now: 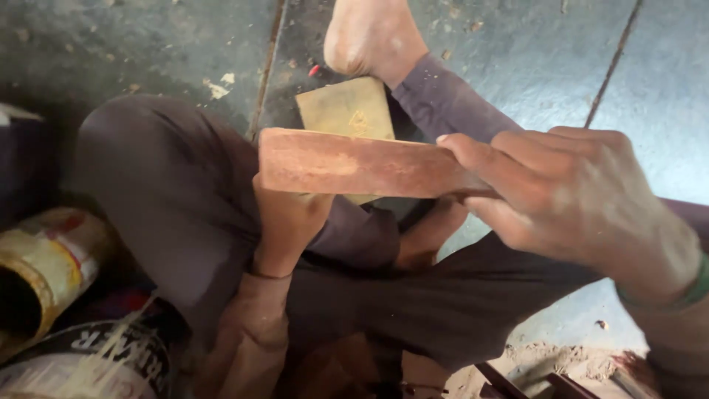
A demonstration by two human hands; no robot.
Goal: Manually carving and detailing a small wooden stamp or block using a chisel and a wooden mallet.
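Observation:
A flat reddish-brown wooden piece (pixel 347 164) is held level above my crossed legs. My right hand (pixel 561 196) grips its right end, thumb on top. My left hand (pixel 288 222) is under the wood's left part, fingers hidden behind it, and holds a sheet of yellowish sandpaper (pixel 347 111) against the wood's far side. The sheet's upper part shows above the wood. A green band sits on my right wrist.
My bare foot (pixel 369 37) rests on the grey stone floor (pixel 532 59) at the top. Dark trousers (pixel 170 192) cover my legs. Two paint tins (pixel 44 266) lie at the lower left. Sawdust and wood scraps (pixel 546 369) lie at the lower right.

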